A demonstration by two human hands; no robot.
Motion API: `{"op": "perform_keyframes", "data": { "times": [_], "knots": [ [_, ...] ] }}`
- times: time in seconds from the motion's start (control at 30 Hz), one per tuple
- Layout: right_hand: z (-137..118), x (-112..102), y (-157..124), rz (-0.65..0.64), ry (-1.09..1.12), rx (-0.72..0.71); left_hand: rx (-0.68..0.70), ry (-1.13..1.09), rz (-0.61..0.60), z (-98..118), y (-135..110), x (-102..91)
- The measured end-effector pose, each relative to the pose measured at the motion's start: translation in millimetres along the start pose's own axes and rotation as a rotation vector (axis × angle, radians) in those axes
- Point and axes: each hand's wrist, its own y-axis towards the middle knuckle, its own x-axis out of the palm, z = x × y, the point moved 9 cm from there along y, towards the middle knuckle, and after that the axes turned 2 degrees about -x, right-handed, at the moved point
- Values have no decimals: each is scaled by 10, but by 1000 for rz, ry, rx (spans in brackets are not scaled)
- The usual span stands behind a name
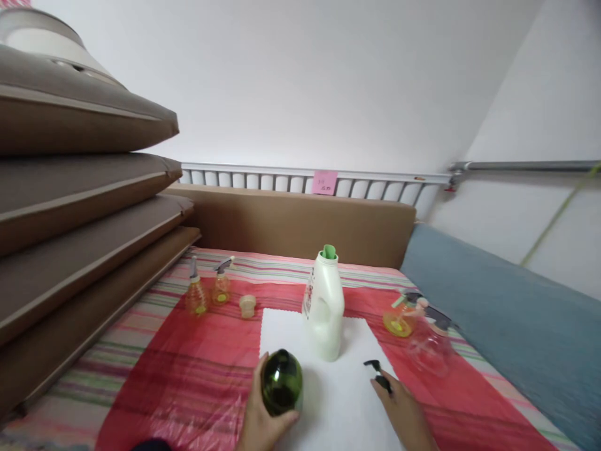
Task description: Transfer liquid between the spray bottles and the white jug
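Observation:
My left hand (263, 410) is wrapped round a dark green, rounded glossy bottle (282, 383) above the white cloth (347, 401). In my right hand (404, 410) is a black pump head (379, 374), pinched between the fingers and apart from the bottle. Beyond them both, a white detergent jug (326, 304) with a handle stands upright on the cloth, its green pouring spout (329, 252) exposed. A pale cap (247, 305) lies to the jug's left on the red sheet (206, 376).
Two small yellowish pump bottles stand at the left, one ribbed bottle (197, 297) and one shorter bottle (221, 288). At the right are a yellow pump bottle (398, 322) and a clear pump bottle (432, 351). Stacked cushions (89, 181) rise on the left; a blue-grey pad (507, 300) borders the right.

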Motion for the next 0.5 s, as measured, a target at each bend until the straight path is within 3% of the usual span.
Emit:
{"op": "perform_keyframes", "data": {
  "times": [0.13,0.2,0.27,0.33,0.4,0.5],
  "knots": [
    [30,-78,52,29,-110,9,71,8,-30,135,415,-63],
    [-34,-166,85,52,-152,7,79,3,-47,-8,542,-45],
    [-292,-267,62,69,-180,-21,55,3,-54,-216,601,-3],
    [-805,-298,-64,36,-155,-76,51,5,-82,-348,606,76],
    [-1502,-148,-314,-132,50,-118,69,-4,-112,-363,587,152],
    [-2614,312,-938,-574,370,-175,84,-44,-108,-289,560,175]
  ]
}}
